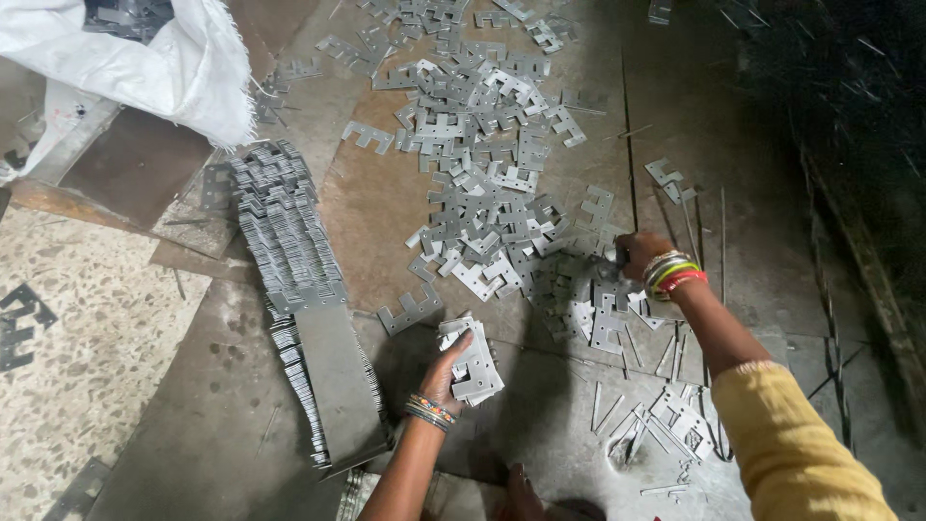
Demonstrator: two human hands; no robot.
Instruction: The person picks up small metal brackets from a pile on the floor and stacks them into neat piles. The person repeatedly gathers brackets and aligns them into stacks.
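My left hand, with bangles at the wrist, grips a small stack of flat grey notched metal plates held low in front of me. My right hand, also wearing bangles and a yellow sleeve, reaches out into the loose heap of the same metal plates spread over the floor; its fingers curl on plates at the heap's right edge, though what they hold is hard to tell.
A long neat row of stacked plates runs down the left, partly under a flat metal strip. A white sack lies at the top left. Thin metal offcuts litter the lower right. Speckled floor lies to the left.
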